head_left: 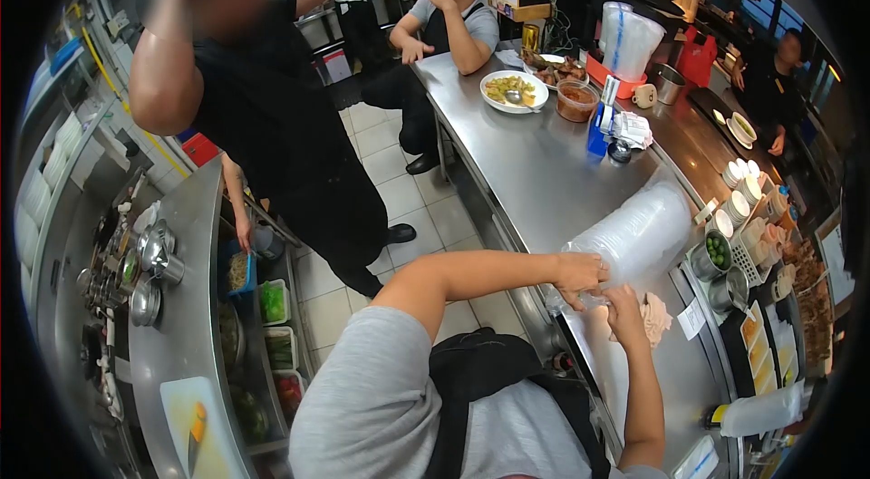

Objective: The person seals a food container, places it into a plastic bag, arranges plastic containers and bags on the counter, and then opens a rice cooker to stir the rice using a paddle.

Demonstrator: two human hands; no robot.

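Observation:
A long clear plastic sleeve (634, 230), with what look like nested clear containers inside, lies on its side across the steel counter (517, 166). My left hand (580, 278) is closed on the gathered near end of the sleeve. Close beside it, my right hand (623, 311) pinches the same loose plastic. Exactly how the fingers hold the film is too small to tell. A crumpled pale pink cloth (654, 319) rests on the counter just right of my right hand.
Farther along the counter are a plate of food (514, 92), a tub of sauce (577, 102) and a blue box (599, 127). One person in black (272, 116) stands at my left; another sits beyond the counter's end. Behind me-left, a knife (196, 432) lies on a cutting board (177, 402).

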